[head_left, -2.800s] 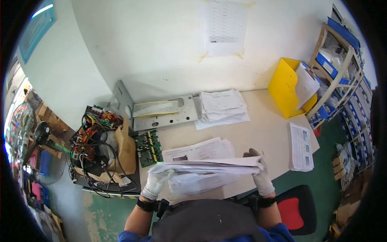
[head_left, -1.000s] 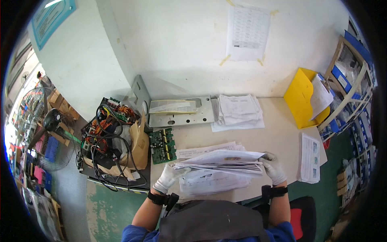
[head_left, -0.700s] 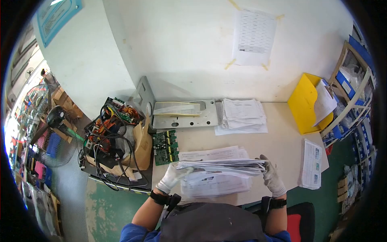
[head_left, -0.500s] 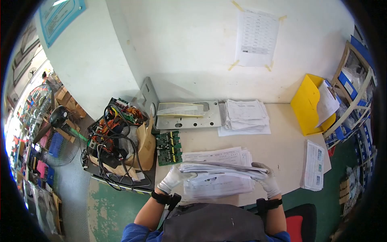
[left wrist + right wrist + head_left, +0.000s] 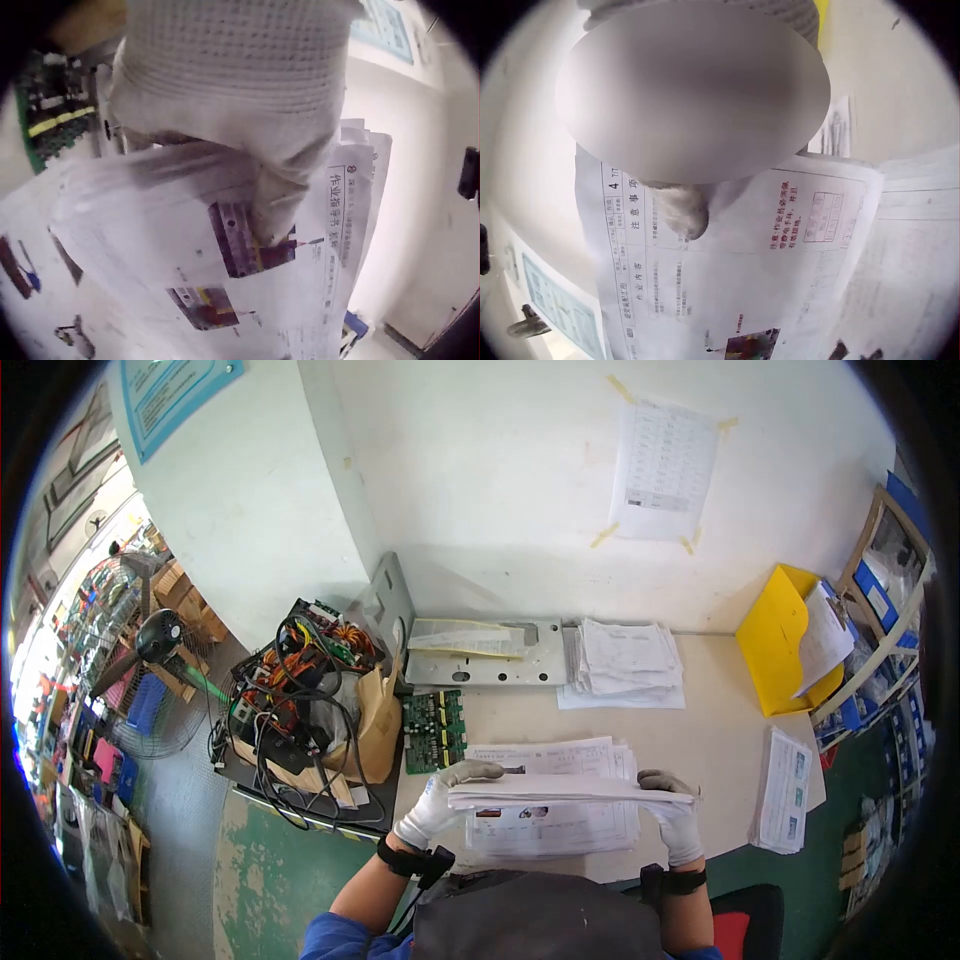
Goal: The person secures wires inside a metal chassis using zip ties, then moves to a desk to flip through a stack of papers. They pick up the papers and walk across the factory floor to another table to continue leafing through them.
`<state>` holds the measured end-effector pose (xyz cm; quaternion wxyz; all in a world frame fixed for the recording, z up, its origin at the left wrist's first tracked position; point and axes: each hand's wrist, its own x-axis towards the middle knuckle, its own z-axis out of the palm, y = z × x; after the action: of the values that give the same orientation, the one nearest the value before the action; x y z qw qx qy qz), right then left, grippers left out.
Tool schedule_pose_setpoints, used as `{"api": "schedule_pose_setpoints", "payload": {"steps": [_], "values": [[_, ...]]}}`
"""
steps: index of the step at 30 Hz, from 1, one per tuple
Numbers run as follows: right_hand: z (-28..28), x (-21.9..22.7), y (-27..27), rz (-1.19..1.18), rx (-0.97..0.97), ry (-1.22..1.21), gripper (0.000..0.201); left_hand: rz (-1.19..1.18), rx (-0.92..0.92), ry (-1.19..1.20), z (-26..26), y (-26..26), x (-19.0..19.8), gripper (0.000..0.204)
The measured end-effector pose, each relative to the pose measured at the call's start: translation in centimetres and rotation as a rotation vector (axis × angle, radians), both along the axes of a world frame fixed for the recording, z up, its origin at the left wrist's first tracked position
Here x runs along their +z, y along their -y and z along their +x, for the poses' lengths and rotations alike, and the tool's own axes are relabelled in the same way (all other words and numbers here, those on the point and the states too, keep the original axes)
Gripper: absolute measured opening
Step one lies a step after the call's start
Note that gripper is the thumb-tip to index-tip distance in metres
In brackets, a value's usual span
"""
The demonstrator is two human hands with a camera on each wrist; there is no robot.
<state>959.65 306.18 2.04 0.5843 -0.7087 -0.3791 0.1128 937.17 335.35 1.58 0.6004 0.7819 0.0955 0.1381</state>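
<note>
Both hands wear white gloves. A sheaf of papers (image 5: 570, 790) is held up nearly edge-on between them, above a stack of printed sheets (image 5: 550, 840) on the table. The left hand (image 5: 438, 802) grips its left end; in the left wrist view that hand (image 5: 240, 97) has its thumb over the printed face of the papers (image 5: 180, 225). At the other end the right hand (image 5: 672, 815) grips the sheaf. A fingertip (image 5: 686, 217) lies on the text page (image 5: 742, 255) in the right wrist view, where a blur covers most of the hand.
A green circuit board (image 5: 434, 732), a metal plate (image 5: 485, 672) and another paper pile (image 5: 630, 660) lie behind. At left stands a box of tangled cables (image 5: 300, 710). Toward the right are a yellow holder (image 5: 785, 640), more sheets (image 5: 783, 790) and a shelf rack (image 5: 880, 630).
The sheaf, earlier fanned and slightly tilted, now lies closer together and more level. Both hands keep hold of its ends. The head view has shifted, moving the table's contents rightward and down in the picture.
</note>
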Motion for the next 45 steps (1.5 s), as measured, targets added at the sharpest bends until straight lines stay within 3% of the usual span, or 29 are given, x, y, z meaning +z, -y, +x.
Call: {"api": "schedule_pose_setpoints", "payload": {"steps": [1,2,3,4,5,6,8,9,10,12,14,16,18,24,26,27,28,32,34,35,36,37,38,40,41,43,45], "values": [[0.0,-0.6,-0.1,0.003,0.002,0.005,0.027,0.01,-0.038,-0.008,0.0,-0.5,-1.3,0.05],[-0.1,-2.1,-0.1,0.021,-0.052,-0.14,0.025,0.013,-0.035,-0.004,0.2,-0.4,-2.5,0.05],[-0.2,-3.6,-0.1,0.039,-0.106,-0.286,0.024,-0.238,0.097,-0.01,0.5,0.0,-3.8,0.051],[-0.1,-4.8,0.0,0.04,-0.103,-0.282,0.024,-0.489,0.229,-0.015,0.7,0.1,-5.4,0.053],[0.2,-5.9,0.0,0.037,-0.103,-0.281,0.024,-0.516,0.25,0.002,0.9,-0.6,-8.4,0.06],[0.2,-5.9,-0.2,0.032,-0.106,-0.283,0.023,-0.515,0.249,0.004,1.0,-0.4,-8.1,0.06],[0.1,-5.4,-0.7,0.055,-0.078,-0.252,0.026,-0.286,0.143,0.221,0.9,0.8,-7.7,0.051],[0.0,-4.8,-1.0,0.077,-0.05,-0.222,0.028,-0.185,0.351,-0.049,1.5,2.2,-5.1,0.041],[-0.1,-4.3,-1.1,0.075,-0.052,-0.226,0.028,-0.187,0.349,-0.054,1.9,2.3,-4.5,0.041],[-0.2,-3.3,-1.5,0.171,-0.079,-0.254,0.033,-0.46,0.484,0.093,2.3,2.4,-3.9,0.037],[-0.1,-3.0,-1.8,0.088,-0.125,-0.207,0.035,-0.528,0.507,0.06,2.4,1.3,-5.5,0.036],[-0.4,-3.3,-1.8,-0.004,-0.177,-0.16,0.037,-0.291,0.522,0.01,2.6,1.0,-7.2,0.034],[-0.7,-4.2,-1.7,0.082,-0.144,-0.378,0.041,-0.412,0.484,-0.001,2.6,1.7,-6.9,0.034],[0.8,-8.3,-1.5,-0.08,-0.261,-0.449,0.039,-0.298,0.439,0.017,2.9,1.4,-9.9,0.035],[0.9,-5.4,-2.8,0.005,-0.267,-0.383,0.036,-0.339,0.46,0.055,3.8,1.5,-7.1,0.029],[1.0,-3.7,-3.3,0.082,-0.261,-0.32,0.034,-0.23,0.498,0.009,3.9,1.0,-6.0,0.027],[1.4,-2.4,-3.3,0.043,-0.262,-0.361,0.032,-0.121,0.533,-0.043,3.9,0.7,-4.6,0.025],[3.4,0.7,-4.2,0.023,-0.266,-0.354,0.028,-0.063,0.52,-0.022,4.0,1.7,3.6,0.02],[3.9,0.8,-4.4,-0.027,-0.186,-0.299,0.03,-0.066,0.506,-0.067,3.6,1.9,3.6,0.02],[4.1,0.1,-4.1,-0.169,-0.157,-0.26,0.038,0.033,0.519,-0.174,3.1,1.8,2.6,0.022],[3.8,-0.9,-4.0,-0.165,-0.163,-0.256,0.038,0.133,0.53,-0.275,2.3,1.6,0.6,0.024],[3.4,-2.1,-3.8,-0.405,-0.199,-0.118,0.044,0.303,0.488,-0.245,1.6,1.3,-2.3,0.03],[2.9,-4.0,-3.3,-0.65,-0.24,0.019,0.051,0.324,0.471,-0.424,1.0,1.8,-3.6,0.035],[3.6,-13.7,-2.1,-0.756,-0.134,-0.048,0.063,0.284,0.431,-0.539,-0.3,2.2,-7.1,0.046],[3.1,-13.2,-1.7,-0.761,-0.161,-0.053,0.063,0.284,0.404,-0.531,-0.6,2.2,-7.9,0.046],[1.2,-11.2,-2.2,-0.694,-0.294,-0.045,0.069,0.403,0.536,-0.624,-1.1,2.0,-9.0,0.058],[0.9,-12.2,-1.3,-0.625,-0.369,-0.057,0.069,0.379,0.553,-0.618,-1.3,1.7,-9.3,0.06]]}}
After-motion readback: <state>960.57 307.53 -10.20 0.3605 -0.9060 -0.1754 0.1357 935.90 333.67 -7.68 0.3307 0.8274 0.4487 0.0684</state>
